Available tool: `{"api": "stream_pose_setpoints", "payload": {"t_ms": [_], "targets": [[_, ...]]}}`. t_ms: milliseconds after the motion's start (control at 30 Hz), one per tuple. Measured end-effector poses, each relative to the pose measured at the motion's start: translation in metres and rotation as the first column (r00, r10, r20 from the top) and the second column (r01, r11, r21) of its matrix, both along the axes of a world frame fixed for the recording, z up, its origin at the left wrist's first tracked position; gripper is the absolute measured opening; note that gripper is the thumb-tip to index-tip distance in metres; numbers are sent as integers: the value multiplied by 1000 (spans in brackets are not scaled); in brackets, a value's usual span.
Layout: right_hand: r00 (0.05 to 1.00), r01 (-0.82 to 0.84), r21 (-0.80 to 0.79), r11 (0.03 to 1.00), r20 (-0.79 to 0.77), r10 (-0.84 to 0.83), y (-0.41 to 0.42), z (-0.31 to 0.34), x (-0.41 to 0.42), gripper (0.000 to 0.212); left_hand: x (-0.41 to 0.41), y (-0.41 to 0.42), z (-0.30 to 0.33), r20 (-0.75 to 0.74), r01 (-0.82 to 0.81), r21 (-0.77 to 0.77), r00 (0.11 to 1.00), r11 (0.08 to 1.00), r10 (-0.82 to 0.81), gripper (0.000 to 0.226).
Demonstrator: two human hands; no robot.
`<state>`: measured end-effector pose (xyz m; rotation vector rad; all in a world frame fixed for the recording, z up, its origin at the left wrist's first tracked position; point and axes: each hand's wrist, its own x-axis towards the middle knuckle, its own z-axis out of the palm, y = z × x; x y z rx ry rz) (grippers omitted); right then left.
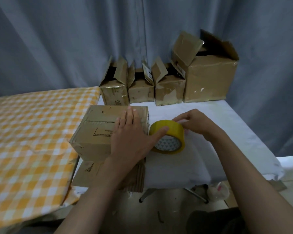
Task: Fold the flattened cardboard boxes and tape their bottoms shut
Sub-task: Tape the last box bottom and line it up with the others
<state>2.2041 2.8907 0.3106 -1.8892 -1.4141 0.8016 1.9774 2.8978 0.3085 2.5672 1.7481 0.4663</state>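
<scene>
At frame centre a folded brown cardboard box [98, 132] sits on the white-covered table [227, 132]. The left hand [130, 134] lies flat on it, thumb touching the yellow tape roll [167, 135]. The right hand [195, 122] pinches the roll's top. Four open-topped brown boxes [167, 83] stand behind.

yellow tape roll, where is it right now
In the head view the yellow tape roll stands on the white table, right of the folded box, between left hand and right hand.
</scene>
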Motion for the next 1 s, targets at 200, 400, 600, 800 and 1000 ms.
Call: {"api": "stream_pose_setpoints", "payload": {"t_ms": [200,400,600,800,1000], "targets": [[987,-98,-36,995,-134,92,-1,26,-41,28,0,-2,3,-10,6,-12,1000,1000,-6,128],[968,-218,-10,976,-133,215,2,34,-49,12,0,-3,6,43,23,-47,999,999,-21,129],[965,-238,-11,971,-119,235,5,37,-52,18,-2,-1,13,149,53,-92,988,994,-39,106],[969,-230,-45,972,-107,225,5,36,-55,16,5,15,20,181,9,-33,984,999,-3,41],[966,-248,-60,967,-90,242,4,36,-57,15,6,18,14,155,14,-9,988,1000,-13,40]]}}
